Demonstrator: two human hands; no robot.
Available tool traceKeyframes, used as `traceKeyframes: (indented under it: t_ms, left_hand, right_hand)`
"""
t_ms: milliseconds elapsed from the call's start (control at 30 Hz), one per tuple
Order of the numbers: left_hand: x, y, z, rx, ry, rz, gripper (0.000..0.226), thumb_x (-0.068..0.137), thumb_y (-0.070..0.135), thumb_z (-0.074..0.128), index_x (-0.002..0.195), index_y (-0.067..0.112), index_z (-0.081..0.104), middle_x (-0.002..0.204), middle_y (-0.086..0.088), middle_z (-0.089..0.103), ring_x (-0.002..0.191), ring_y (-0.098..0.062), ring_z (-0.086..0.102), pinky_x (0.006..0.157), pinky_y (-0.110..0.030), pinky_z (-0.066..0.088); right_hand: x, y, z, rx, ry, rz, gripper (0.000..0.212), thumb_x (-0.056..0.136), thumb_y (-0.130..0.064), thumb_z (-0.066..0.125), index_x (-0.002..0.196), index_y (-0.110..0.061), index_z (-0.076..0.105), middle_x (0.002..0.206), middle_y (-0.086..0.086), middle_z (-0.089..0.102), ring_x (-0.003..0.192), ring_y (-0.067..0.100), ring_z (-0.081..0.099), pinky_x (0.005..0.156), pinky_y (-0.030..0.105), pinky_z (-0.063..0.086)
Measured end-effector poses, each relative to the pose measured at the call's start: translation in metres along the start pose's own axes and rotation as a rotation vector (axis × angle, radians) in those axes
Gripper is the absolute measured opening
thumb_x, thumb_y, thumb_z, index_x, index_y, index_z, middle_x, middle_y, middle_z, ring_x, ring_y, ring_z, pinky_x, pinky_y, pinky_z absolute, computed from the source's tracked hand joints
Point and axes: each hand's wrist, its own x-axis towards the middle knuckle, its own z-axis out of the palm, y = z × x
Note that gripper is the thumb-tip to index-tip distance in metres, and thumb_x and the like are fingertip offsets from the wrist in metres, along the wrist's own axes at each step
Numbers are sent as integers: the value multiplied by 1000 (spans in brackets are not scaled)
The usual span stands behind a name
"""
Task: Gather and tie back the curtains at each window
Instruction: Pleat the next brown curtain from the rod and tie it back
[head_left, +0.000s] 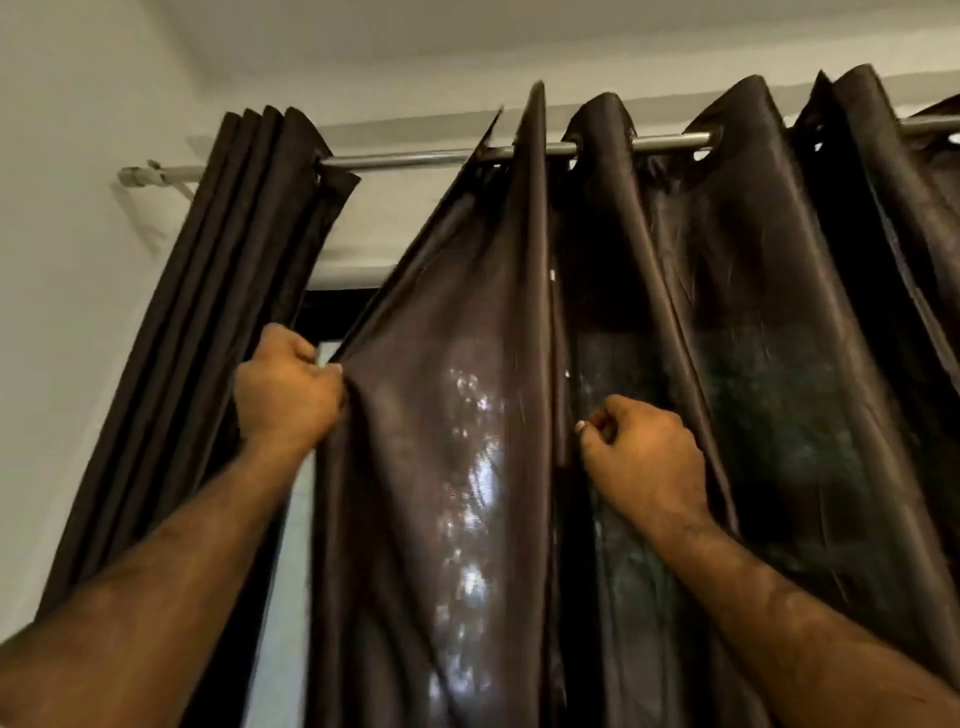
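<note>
Dark brown eyelet curtains hang from a metal rod (405, 157) over a window. The left panel (197, 322) is bunched in tight folds near the rod's left end. A middle panel (441, 415) hangs slanted, and my left hand (285, 387) grips its left edge, pulling it leftward. My right hand (641, 454) pinches the inner edge of the right panel (769, 338), which spreads in wide folds to the right. Light shines faintly through the fabric.
A white wall (78, 260) stands on the left, with the rod's bracket (137, 176) fixed to it. The dark window frame (332, 306) and a strip of pale glass (296, 597) show between the left and middle panels. The ceiling is close above.
</note>
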Motion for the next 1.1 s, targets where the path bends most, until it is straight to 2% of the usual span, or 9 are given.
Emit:
traceKeyframes:
  t_ms: [133, 233, 300, 367, 467, 567, 767, 933, 1100]
  left_hand:
    - [-3, 15, -33, -300, -261, 72, 30, 89, 7, 85, 100, 7, 57, 69, -22, 66, 63, -24, 62, 65, -33, 52]
    - [-16, 45, -42, -554, -476, 146, 24, 88, -8, 79, 104, -2, 62, 82, -18, 69, 74, -28, 65, 62, -29, 59]
    - [-18, 60, -46, -595, -571, 157, 21, 87, -11, 77, 106, -6, 70, 88, -14, 74, 83, -32, 66, 66, -26, 60]
    - [-19, 70, -51, -565, -638, 158, 24, 87, -9, 78, 110, -5, 75, 93, -14, 78, 83, -27, 70, 65, -23, 59]
    - [-15, 74, -57, -455, -643, 161, 20, 88, -1, 80, 108, 5, 80, 93, -10, 81, 81, -21, 78, 69, -25, 61]
    - [-12, 68, -51, -303, -587, 205, 16, 89, 2, 83, 103, 10, 82, 89, -7, 82, 84, -26, 80, 74, -32, 66]
    - [-29, 60, -23, -304, -634, 241, 12, 94, 20, 82, 106, 18, 83, 90, 2, 82, 82, -12, 79, 77, -42, 68]
    - [-41, 71, -11, -218, -612, 309, 30, 83, 47, 88, 101, 24, 82, 89, 9, 78, 82, -5, 76, 76, -30, 66]
    - [-42, 70, 1, -1, -466, 356, 17, 82, 26, 91, 94, 24, 80, 85, 8, 73, 85, -10, 72, 80, -31, 64]
  right_hand:
    - [22, -8, 20, 212, 32, -45, 35, 100, -52, 60, 83, -22, 67, 75, -7, 68, 73, 18, 66, 65, 35, 53]
    - [28, -27, 23, 634, 64, -83, 45, 106, -53, 55, 77, -19, 65, 65, -6, 63, 60, 4, 59, 56, 23, 46]
    - [22, -41, 18, 824, 41, -84, 40, 104, -57, 56, 87, -24, 71, 74, -9, 69, 68, -2, 64, 60, 11, 46]
    - [13, -46, 14, 892, -5, -78, 44, 96, -69, 58, 102, -29, 74, 89, -12, 75, 84, -3, 70, 71, 11, 51]
    - [2, -43, 9, 744, -42, -32, 43, 87, -68, 73, 110, -31, 68, 93, -13, 73, 86, 0, 69, 72, 16, 51]
    - [-19, -41, 8, 479, 25, -19, 19, 89, -41, 81, 96, -27, 70, 77, -13, 70, 69, -2, 65, 58, 12, 44]
    - [-86, -83, 45, 311, 6, -415, 12, 97, -27, 65, 106, -22, 72, 94, -8, 66, 83, 10, 63, 77, 36, 58]
    - [-98, -99, 43, 321, 5, -385, 16, 103, -26, 61, 113, -22, 73, 93, -11, 60, 81, 5, 57, 74, 21, 52]
    - [-90, -75, 28, 194, -145, -484, 26, 95, -22, 66, 120, -21, 75, 98, -9, 66, 89, 12, 63, 84, 40, 57]
